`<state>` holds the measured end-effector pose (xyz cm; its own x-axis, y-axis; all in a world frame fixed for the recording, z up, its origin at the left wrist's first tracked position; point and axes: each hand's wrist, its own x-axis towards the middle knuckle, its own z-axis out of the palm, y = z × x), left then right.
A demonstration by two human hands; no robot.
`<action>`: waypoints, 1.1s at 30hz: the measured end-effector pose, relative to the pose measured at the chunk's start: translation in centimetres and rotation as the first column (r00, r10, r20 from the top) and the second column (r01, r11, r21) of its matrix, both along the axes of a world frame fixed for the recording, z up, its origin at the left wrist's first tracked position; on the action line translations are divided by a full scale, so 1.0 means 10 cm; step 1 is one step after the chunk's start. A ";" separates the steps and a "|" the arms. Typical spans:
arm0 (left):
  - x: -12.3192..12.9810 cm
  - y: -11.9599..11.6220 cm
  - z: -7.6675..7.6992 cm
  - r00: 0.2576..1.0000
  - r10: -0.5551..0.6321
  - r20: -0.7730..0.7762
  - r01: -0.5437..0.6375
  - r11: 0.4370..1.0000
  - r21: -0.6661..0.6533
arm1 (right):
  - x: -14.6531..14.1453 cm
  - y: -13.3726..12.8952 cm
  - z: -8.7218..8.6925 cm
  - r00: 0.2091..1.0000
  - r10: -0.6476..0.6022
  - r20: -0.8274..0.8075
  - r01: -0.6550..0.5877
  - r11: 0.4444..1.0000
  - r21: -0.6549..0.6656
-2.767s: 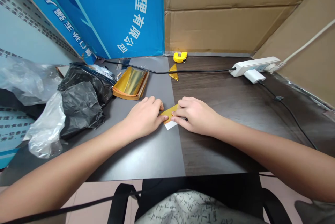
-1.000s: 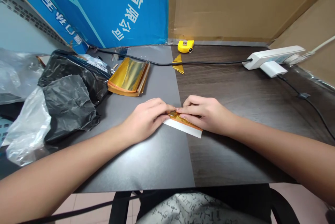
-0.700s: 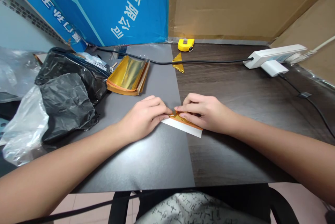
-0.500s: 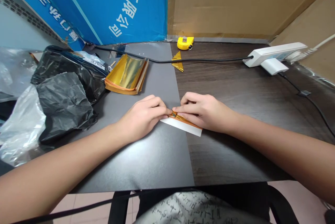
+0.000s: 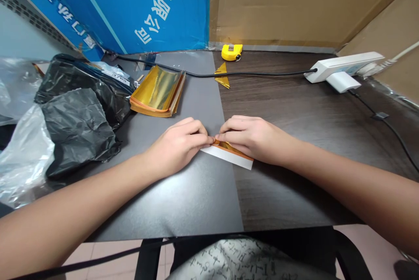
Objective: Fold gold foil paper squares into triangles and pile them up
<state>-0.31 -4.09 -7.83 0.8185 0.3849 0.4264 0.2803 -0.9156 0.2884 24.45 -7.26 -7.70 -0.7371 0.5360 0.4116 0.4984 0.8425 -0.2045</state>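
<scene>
Near the middle of the table lies a strip of gold foil (image 5: 231,147) with an orange edge, and a white paper strip (image 5: 231,157) shows along its near side. My left hand (image 5: 183,145) pinches the foil's left end. From the right, my right hand (image 5: 253,136) grips the same foil between thumb and fingers, its fingertips almost touching the left ones. A stack of gold foil sheets (image 5: 159,90) rests beyond my left hand. Farther back, a small folded gold triangle (image 5: 222,77) lies on the table.
A yellow tape measure (image 5: 231,52) stands at the back by a cardboard wall (image 5: 275,5). Black plastic bags (image 5: 78,118) and clear plastic fill the left. A black cable (image 5: 262,74) runs across to a white power strip (image 5: 347,67) on the right.
My right fingers have shifted slightly on the foil, and a little more of its gold surface shows beneath them. Both hands otherwise keep their places.
</scene>
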 end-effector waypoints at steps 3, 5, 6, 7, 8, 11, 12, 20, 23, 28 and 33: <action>-0.02 0.04 0.03 1.000 0.022 -0.012 -0.023 0.997 -0.080 | 0.02 0.01 -0.01 0.999 0.033 0.002 -0.033 0.999 -0.007; -0.04 0.07 0.06 0.999 0.031 -0.023 -0.035 0.980 -0.196 | 0.02 0.01 0.00 0.999 0.036 -0.002 -0.036 0.999 -0.008; -0.05 0.09 0.07 0.999 0.034 -0.029 -0.040 0.966 -0.257 | 0.03 0.01 0.01 0.999 0.033 0.000 -0.033 0.999 -0.010; -0.05 0.10 0.08 0.999 0.036 -0.039 -0.046 0.950 -0.309 | 0.03 0.01 0.02 1.000 0.031 0.004 -0.031 0.999 -0.013; -0.06 0.11 0.08 0.998 0.038 -0.050 -0.053 0.936 -0.347 | 0.03 0.01 0.02 0.999 0.032 0.011 -0.032 0.999 -0.016; -0.06 0.14 0.09 0.997 0.026 -0.078 -0.054 0.920 -0.388 | 0.03 0.01 0.04 0.998 0.048 0.035 -0.048 0.999 -0.010; -0.06 0.14 0.09 0.997 0.019 -0.081 -0.049 0.919 -0.392 | 0.03 0.02 0.04 0.997 0.058 0.046 -0.058 0.998 0.001; -0.07 0.15 0.10 0.995 0.010 -0.099 -0.048 0.922 -0.385 | 0.05 -0.01 0.07 0.992 0.088 0.090 -0.090 0.996 0.014; -0.08 0.17 0.10 0.995 -0.032 -0.091 -0.004 0.930 -0.367 | 0.06 -0.02 0.08 0.992 0.095 0.079 -0.096 0.995 0.016; -0.09 0.20 0.08 0.995 -0.049 -0.083 0.017 0.936 -0.352 | 0.04 -0.02 0.09 0.993 0.105 0.061 -0.106 0.994 -0.001; -0.09 0.20 0.07 0.996 -0.047 -0.080 0.015 0.932 -0.362 | 0.03 -0.03 0.09 0.994 0.097 0.045 -0.096 0.995 -0.024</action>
